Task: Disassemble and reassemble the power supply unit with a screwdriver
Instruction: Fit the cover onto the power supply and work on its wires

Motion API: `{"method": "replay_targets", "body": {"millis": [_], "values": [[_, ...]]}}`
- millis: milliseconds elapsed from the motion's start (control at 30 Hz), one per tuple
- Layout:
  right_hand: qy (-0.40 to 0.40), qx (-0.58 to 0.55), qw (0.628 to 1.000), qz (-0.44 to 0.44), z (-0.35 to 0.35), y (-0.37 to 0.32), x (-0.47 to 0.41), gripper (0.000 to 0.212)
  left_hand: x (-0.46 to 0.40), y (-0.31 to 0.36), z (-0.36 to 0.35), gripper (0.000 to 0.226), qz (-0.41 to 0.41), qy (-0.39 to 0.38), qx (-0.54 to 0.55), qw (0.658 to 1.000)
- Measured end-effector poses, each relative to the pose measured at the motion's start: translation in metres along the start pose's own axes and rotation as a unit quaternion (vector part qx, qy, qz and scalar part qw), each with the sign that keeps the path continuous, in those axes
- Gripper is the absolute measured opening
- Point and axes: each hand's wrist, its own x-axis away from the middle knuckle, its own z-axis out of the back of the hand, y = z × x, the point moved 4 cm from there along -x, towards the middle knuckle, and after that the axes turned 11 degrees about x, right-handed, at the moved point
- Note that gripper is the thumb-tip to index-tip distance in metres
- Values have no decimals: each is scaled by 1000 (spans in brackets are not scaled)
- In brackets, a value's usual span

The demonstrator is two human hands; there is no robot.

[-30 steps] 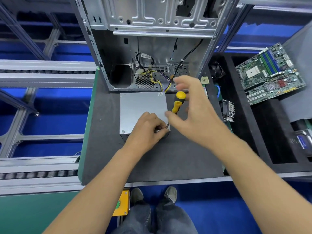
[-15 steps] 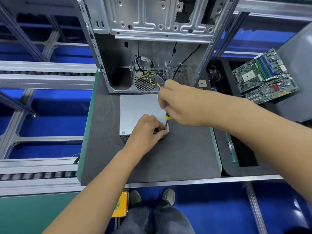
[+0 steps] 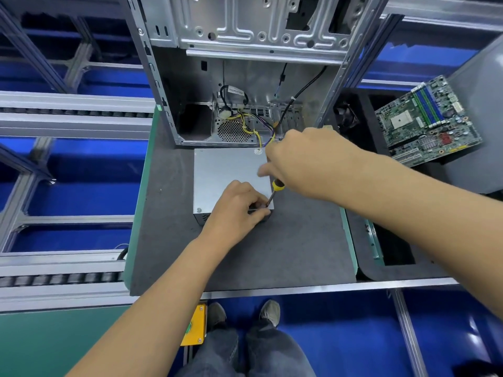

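Observation:
A grey metal power supply unit (image 3: 226, 172) lies flat on the dark mat (image 3: 294, 248), its yellow and purple wires running into the open computer case (image 3: 245, 77) behind it. My left hand (image 3: 239, 208) grips the unit's near right corner, fingers curled over the edge. My right hand (image 3: 302, 161) holds a yellow and black screwdriver (image 3: 275, 190) from above, its tip down at that same corner next to my left fingers. One screw (image 3: 199, 210) shows at the near left corner of the lid.
A green motherboard (image 3: 427, 121) leans at the right, above a black foam tray (image 3: 392, 257) holding a fan (image 3: 345, 115). Roller conveyor rails (image 3: 68, 118) run along the left. A yellow button box (image 3: 193, 327) hangs under the bench edge, by my shoes.
My right hand has closed down over the screwdriver handle and swung left, standing the tool steeper over the corner. My left hand has kept its hold on the unit.

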Motion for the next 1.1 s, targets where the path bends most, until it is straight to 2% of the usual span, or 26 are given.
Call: {"method": "replay_targets", "body": {"millis": [100,167,233,300,367,433,467,533,600,700,800,867,900,967,1033,1100], "values": [[-32,-96,993,52,-4,-1,2,17,0,0,1,8,-5,6,-2,1000],[-7,-77,996,48,-3,-3,3,9,0,0,0,9,-4,7,-3,1000],[33,-14,999,12,-1,-7,1,26,-1,-1,0,10,4,12,-2,1000],[36,-20,999,-24,-1,-5,2,37,-1,-1,0,10,11,17,5,1000],[16,-96,995,0,-2,-4,2,28,0,-1,0,11,13,21,8,1000],[9,-143,988,50,-3,-2,1,8,-1,-1,-1,10,10,14,7,1000],[9,-144,988,57,-1,-1,0,6,-1,-1,-1,11,9,6,3,1000],[24,-92,995,40,0,1,-3,16,0,1,0,15,0,-2,7,1000],[69,-3,998,-5,2,1,-2,27,2,8,6,29,-3,39,73,997],[121,25,991,-43,-4,-3,1,19,-1,27,18,44,11,145,220,965],[84,-106,991,-20,-2,-5,6,24,-9,44,22,40,18,176,245,953],[66,-205,976,9,4,2,9,25,-10,46,25,40,0,161,238,958],[74,-210,974,35,9,7,10,26,-9,46,26,35,-13,150,236,960],[85,-163,981,64,16,15,9,22,-7,43,27,19,-37,117,216,969],[90,-107,990,33,17,19,7,18,-7,45,24,20,-47,87,205,974],[113,-29,993,-12,14,14,3,27,-9,49,19,21,-40,80,224,970]]}}
